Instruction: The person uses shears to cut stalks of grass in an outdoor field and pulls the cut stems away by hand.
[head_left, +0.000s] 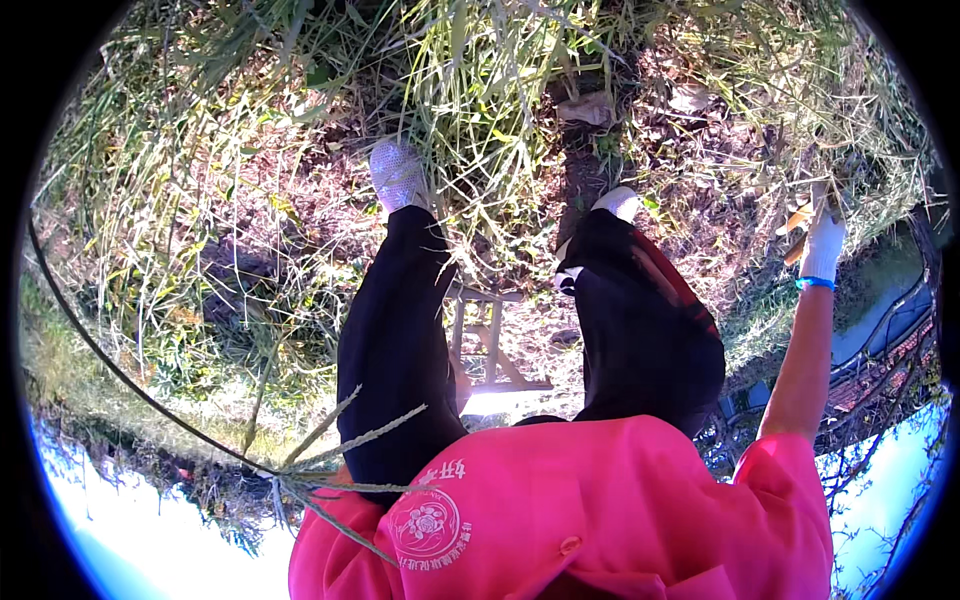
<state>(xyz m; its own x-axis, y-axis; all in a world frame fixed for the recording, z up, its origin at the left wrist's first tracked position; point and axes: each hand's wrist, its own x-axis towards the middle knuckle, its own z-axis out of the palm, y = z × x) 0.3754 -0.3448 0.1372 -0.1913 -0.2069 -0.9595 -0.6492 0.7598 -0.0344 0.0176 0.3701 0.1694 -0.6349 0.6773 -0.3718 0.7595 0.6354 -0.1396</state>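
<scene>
At the far right my right arm reaches forward, and my right hand wears a white knit glove with a blue cuff. Its fingers seem closed around a brown, handle-like piece, partly hidden among dry grass stalks. Of my left arm only the pink sleeve and a sliver of skin show, the rest passing behind my left leg. A skin-toned patch beside that leg may be part of my left hand, but this is unclear. Next to it, between my legs, is a small wooden stool frame.
Tall green and dry grass covers the ground ahead, around my white mesh shoe. A stone lies in front of my right foot. A long stem with a fingered seed head arcs close to the camera. Bare branches stand at right.
</scene>
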